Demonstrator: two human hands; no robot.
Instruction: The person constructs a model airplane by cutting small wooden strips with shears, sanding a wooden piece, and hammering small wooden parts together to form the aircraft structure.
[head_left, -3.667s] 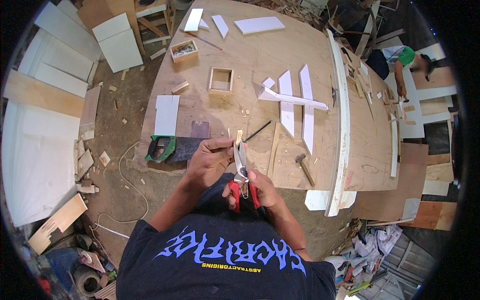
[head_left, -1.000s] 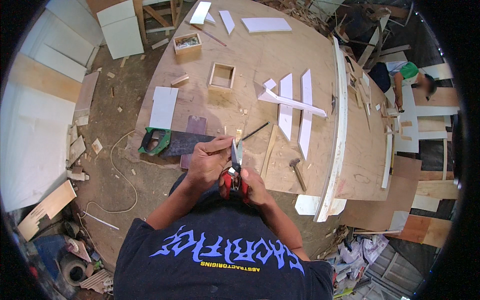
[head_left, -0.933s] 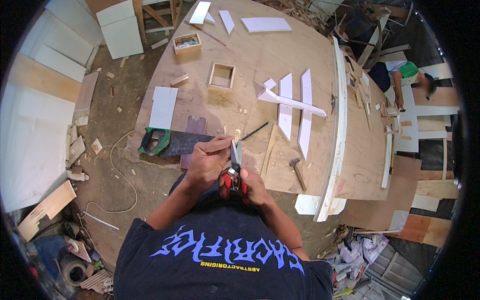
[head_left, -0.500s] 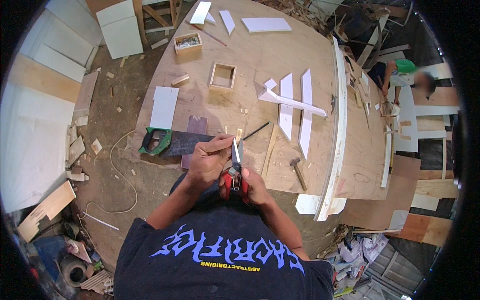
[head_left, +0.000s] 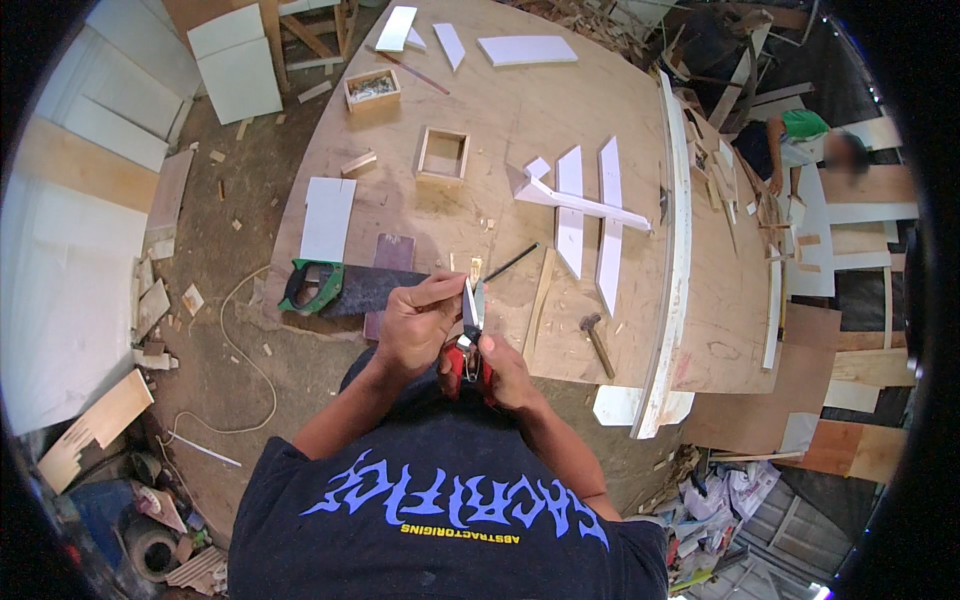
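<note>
Shears (head_left: 473, 318): within right hand (head_left: 510, 375), fingers curled
Wood piece (head_left: 476, 267): pinched between left hand (head_left: 416, 325) fingers
Handsaw (head_left: 372, 288): beside left fingers

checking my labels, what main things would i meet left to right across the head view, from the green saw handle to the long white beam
Green saw handle → left hand → red-handled shears → right hand → hammer → long white beam

The right hand (head_left: 510, 374) hides most of the red grips of the shears (head_left: 472, 318); the left hand (head_left: 413, 328) covers the handsaw's (head_left: 368, 288) far end; a co-worker's head (head_left: 846, 153) is blurred; the small wooden box's (head_left: 376, 103) contents (head_left: 373, 85) are too tiny to identify
</note>
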